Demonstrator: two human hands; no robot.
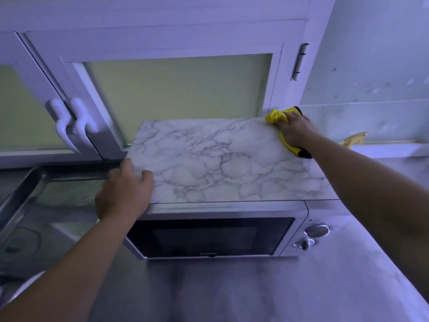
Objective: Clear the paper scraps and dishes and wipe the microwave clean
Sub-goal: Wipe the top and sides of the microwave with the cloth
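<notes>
A silver microwave (pixel 222 235) with a dark door and two knobs stands on the counter; its top (pixel 220 163) is covered in a white marble pattern. My right hand (pixel 296 131) presses a yellow cloth (pixel 278 116) with a black edge onto the far right corner of that top. My left hand (pixel 125 191) rests on the top's near left corner, fingers bent over the edge. No paper scraps or dishes lie on the microwave.
A steel sink (pixel 34 219) sits left of the microwave, with a white dish rim (pixel 25 287) at the lower left. Cabinet doors with white handles (pixel 69 126) hang close behind. A yellowish object (pixel 354 139) lies on the ledge at right. Grey counter (pixel 255 293) extends in front.
</notes>
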